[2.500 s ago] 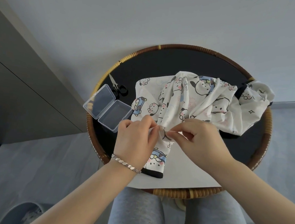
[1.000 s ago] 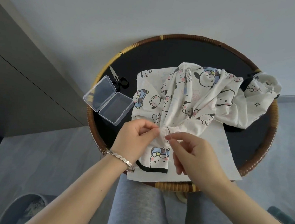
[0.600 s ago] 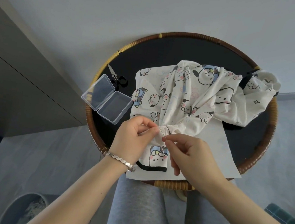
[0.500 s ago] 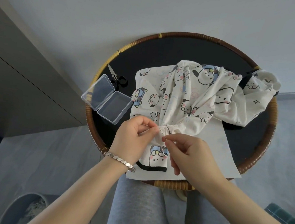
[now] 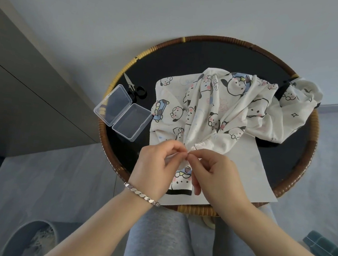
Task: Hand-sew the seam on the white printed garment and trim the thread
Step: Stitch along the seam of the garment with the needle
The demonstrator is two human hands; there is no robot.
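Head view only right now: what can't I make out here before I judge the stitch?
Head view throughout:
- Needle and thread: too small, and hidden between the pinching fingertips of the left hand and right hand.
- Seam on the garment: covered by both hands and gathered folds.
- Bin contents: blurred, cut off by the bottom edge.

Our right hand (image 5: 219, 177), drawing a needle sideways from the white printed garment (image 5: 226, 112) moments ago, has closed in on our left hand (image 5: 156, 167). Both now pinch one bunched fold, the cloth beside it has puckered, and the needle has slipped from sight.
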